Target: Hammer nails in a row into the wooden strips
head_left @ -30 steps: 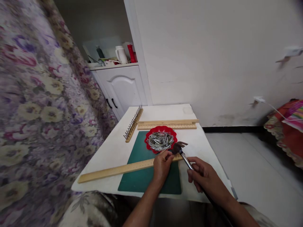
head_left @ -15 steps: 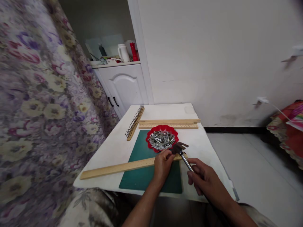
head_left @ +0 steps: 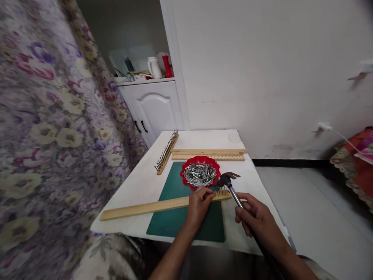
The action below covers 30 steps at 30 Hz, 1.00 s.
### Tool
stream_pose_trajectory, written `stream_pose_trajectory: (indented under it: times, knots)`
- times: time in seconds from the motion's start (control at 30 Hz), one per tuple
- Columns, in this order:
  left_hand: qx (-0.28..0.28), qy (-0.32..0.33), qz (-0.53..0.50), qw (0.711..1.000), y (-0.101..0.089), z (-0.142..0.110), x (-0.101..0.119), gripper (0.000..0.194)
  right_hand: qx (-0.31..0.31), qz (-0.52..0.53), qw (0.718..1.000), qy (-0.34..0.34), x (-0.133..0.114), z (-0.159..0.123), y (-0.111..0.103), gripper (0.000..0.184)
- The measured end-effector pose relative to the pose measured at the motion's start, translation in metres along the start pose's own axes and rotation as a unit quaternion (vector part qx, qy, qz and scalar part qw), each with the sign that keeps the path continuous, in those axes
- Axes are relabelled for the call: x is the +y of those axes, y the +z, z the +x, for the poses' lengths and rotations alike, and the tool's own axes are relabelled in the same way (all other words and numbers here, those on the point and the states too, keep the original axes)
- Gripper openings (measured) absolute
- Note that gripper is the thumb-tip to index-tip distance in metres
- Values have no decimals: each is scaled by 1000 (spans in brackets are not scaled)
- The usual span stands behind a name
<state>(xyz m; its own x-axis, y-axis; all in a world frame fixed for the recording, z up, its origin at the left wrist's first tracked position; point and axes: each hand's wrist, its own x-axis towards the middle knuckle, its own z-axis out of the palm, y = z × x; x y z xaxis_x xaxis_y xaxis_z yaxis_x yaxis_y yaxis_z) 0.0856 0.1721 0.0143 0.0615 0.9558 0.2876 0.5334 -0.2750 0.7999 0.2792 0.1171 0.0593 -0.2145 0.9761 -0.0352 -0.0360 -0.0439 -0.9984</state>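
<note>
My right hand (head_left: 256,217) is closed around a claw hammer (head_left: 234,194), its head raised just above the right end of a wooden strip (head_left: 145,209). The strip lies slantwise across a green mat (head_left: 210,225) and has a row of small marks along it. Several nails (head_left: 222,191) stand upright near its right end. My left hand (head_left: 199,202) rests on the strip left of those nails, thumb and finger pinched on a nail that the fingertips mostly hide. Just behind is a red scalloped bowl (head_left: 184,179) full of loose nails (head_left: 199,174).
On the white table (head_left: 131,190), a strip studded with nails (head_left: 167,153) lies at the back left. More wooden strips (head_left: 208,154) lie behind the bowl. A floral curtain (head_left: 58,136) hangs at the left; a white cabinet (head_left: 157,109) and wall (head_left: 247,77) stand behind.
The hammer head has lifted and shifted right, away from my left fingertips, uncovering the standing nails. My left hand keeps its pinch at the same place on the strip.
</note>
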Motion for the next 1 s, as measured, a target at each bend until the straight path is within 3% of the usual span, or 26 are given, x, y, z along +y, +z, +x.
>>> stream_pose_trajectory:
  times: [0.13, 0.23, 0.47, 1.0]
  knots:
    - [20, 19, 21, 999, -16, 7, 5, 12, 6, 5, 1000, -1, 4, 4, -2, 34]
    - [30, 43, 101, 994, -24, 26, 6, 15, 8, 8, 1000, -2, 6, 6, -1, 35]
    - [-58, -9, 337, 940, -15, 73, -4, 14, 15, 8, 1000, -8, 5, 7, 0, 36]
    - [-116, -1, 414, 903, -9, 82, -5, 21, 15, 6, 1000, -9, 7, 8, -1, 34]
